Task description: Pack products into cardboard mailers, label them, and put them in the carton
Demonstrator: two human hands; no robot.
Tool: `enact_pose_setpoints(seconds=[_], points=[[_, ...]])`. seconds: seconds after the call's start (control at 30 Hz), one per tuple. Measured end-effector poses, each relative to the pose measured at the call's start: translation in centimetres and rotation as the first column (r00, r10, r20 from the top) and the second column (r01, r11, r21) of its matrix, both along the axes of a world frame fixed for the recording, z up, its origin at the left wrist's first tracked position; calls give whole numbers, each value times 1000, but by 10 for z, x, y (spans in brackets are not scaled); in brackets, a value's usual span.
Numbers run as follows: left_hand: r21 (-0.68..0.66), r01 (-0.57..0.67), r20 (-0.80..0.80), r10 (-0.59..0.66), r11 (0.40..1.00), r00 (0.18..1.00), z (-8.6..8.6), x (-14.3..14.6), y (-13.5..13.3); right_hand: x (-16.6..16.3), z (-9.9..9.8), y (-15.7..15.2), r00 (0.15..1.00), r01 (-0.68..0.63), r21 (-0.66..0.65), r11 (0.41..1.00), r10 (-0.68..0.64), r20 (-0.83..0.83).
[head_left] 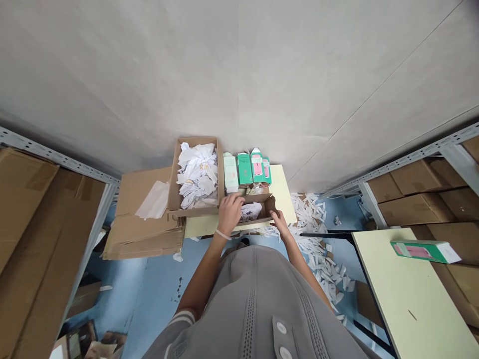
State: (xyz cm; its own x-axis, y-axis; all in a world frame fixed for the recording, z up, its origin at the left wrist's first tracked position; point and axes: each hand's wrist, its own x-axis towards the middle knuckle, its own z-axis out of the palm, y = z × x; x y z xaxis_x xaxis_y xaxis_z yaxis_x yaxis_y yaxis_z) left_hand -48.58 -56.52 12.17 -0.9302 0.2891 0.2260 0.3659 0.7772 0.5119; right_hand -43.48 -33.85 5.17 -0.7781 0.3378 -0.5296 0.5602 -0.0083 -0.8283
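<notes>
A small open cardboard box (267,203) stands at the front of the pale yellow table, with crumpled white paper (251,211) inside. My left hand (229,215) is closed over its left end, fingers curled at the rim and partly hiding that side. At the opposite end, my right hand (280,223) pinches the lower right corner between thumb and fingers. Just behind the small box are a pale green carton (231,172), a green carton (244,169) and green-and-pink cartons (257,165). Left of them sits a larger cardboard box (221,179) heaped with crumpled white paper (198,174).
Flattened cardboard (142,227) carrying a white sheet (154,199) lies to the left. Paper strips (322,254) litter the blue floor at right. A second table (411,304) holds a green-and-pink carton (422,251). Shelves with brown boxes (415,208) flank both sides; a grey wall (239,75) rises behind.
</notes>
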Motion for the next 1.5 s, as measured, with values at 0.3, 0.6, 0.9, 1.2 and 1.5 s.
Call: enact_pose_setpoints(seconds=[0.3,0.6,0.9,1.2,1.5], points=[[-269,-366,72,397,891,915,13,-57,-88,-2,-1,2,1000,-15,-14,1000,15,21],[-311,-153,374,268,938,888,-24,-81,-89,1,-6,2,1000,-4,-11,1000,4,-3],[-271,-296,269,367,916,890,-28,-73,-103,1,-6,1,1000,-3,8,1000,3,2],[25,-404,7,404,914,915,22,-34,-102,1,-3,1,1000,-11,9,1000,11,18],[192,-31,-114,54,981,992,52,14,-42,2,2,0,1000,-20,13,1000,20,13]])
